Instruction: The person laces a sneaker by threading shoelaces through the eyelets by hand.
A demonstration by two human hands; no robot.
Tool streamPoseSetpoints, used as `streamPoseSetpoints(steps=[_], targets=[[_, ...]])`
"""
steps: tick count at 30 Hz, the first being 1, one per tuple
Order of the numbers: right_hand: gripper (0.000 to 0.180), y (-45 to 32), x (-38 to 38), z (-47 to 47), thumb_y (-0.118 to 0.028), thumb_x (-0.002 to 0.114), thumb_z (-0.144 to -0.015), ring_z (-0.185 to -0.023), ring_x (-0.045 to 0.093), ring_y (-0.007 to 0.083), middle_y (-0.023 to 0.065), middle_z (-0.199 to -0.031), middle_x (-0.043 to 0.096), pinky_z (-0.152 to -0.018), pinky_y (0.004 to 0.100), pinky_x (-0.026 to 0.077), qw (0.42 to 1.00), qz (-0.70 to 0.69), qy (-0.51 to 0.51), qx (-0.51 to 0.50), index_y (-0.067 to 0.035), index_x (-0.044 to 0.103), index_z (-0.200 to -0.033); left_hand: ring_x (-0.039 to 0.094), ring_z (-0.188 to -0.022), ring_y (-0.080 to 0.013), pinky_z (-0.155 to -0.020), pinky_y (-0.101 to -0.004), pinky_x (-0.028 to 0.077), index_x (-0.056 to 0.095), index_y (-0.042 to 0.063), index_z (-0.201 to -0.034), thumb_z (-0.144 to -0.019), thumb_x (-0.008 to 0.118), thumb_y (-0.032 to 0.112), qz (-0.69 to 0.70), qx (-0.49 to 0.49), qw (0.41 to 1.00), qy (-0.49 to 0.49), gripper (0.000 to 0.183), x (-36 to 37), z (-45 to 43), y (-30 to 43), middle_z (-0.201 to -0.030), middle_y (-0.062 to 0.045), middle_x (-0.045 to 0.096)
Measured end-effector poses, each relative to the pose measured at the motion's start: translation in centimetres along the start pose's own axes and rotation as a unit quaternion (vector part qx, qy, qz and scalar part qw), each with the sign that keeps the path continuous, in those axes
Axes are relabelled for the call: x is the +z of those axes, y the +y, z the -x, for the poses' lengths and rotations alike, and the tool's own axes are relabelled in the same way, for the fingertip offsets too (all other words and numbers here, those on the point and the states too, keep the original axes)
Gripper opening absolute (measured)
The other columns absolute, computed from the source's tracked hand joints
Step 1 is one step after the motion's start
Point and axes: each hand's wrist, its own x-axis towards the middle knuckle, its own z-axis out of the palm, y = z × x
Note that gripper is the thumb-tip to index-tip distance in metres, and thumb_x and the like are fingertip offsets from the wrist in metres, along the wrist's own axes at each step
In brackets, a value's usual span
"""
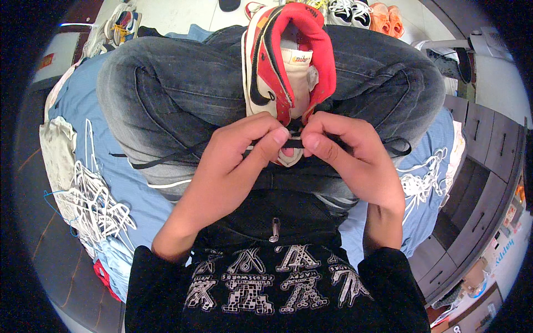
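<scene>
A red, cream and black Nike sneaker (287,66) rests on the crossed legs in dark grey jeans (179,83), its toe towards my body and its collar away. Across the toe end, my left hand (250,145) and my right hand (341,145) pinch a flat black shoelace (293,143) between thumbs and fingers, a short span of it showing between them. One lace end (162,162) trails left over the jeans. On the right, a loop of lace (402,146) hangs beyond my right hand. The upper eyelets look unlaced. My hands hide most of the toe.
White clothes hangers (95,204) lie heaped on the blue sheet (68,112) at left. A tangle of white laces (422,179) lies at right. Several shoes, including an orange pair (386,20), stand on the floor ahead. A dark drawer cabinet (479,175) stands at right.
</scene>
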Motion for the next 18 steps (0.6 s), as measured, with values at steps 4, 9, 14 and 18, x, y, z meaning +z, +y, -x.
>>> streamPoseSetpoints(steps=[4, 9, 14, 18], targets=[[0.014, 0.20, 0.39, 0.05, -0.012, 0.060, -0.098, -0.071, 0.058, 0.0123, 0.0081, -0.077, 0.064, -0.065, 0.0288, 0.047, 0.999, 0.040, 0.027, -0.021, 0.000, 0.062, -0.092, 0.056, -0.074, -0.0125, -0.070, -0.0271, 0.047, 0.063, -0.003, -0.098, -0.102, 0.053, 0.011, 0.024, 0.005, 1.000, 0.020, 0.018, -0.21, -0.04, -0.19, -0.083, -0.008, 0.059], [0.014, 0.33, 0.54, 0.25, -0.014, 0.062, -0.097, -0.067, 0.057, 0.0093, 0.0060, -0.074, 0.064, -0.062, 0.0271, 0.047, 0.997, 0.050, 0.062, -0.005, 0.000, 0.063, -0.094, 0.061, -0.085, -0.0139, -0.077, -0.0259, 0.049, 0.067, 0.000, -0.108, -0.097, 0.058, 0.010, -0.055, 0.103, 0.989, 0.086, 0.017, 0.05, 0.09, -0.09, -0.098, -0.006, 0.067], [0.013, 0.48, 0.68, 0.36, -0.013, 0.062, -0.097, -0.067, 0.053, 0.0053, 0.0022, -0.073, 0.062, -0.058, 0.0247, 0.044, 0.998, 0.021, 0.056, 0.001, -0.001, 0.064, -0.094, 0.066, -0.081, -0.0205, -0.073, -0.0281, 0.052, 0.073, 0.001, -0.098, -0.079, 0.077, 0.002, -0.156, 0.182, 0.965, 0.106, 0.020, 0.49, 0.13, -0.47, -0.091, -0.010, 0.071], [0.012, 0.37, 0.45, 0.63, -0.012, 0.063, -0.097, -0.068, 0.050, 0.0013, -0.0008, -0.073, 0.061, -0.057, 0.0209, 0.040, 0.996, 0.010, 0.072, 0.051, 0.000, 0.063, -0.095, 0.066, -0.082, -0.0203, -0.074, -0.0282, 0.051, 0.073, 0.001, -0.096, -0.080, 0.076, 0.000, -0.160, 0.165, 0.965, 0.124, 0.016, 0.09, 0.13, -0.81, -0.091, -0.010, 0.072]])
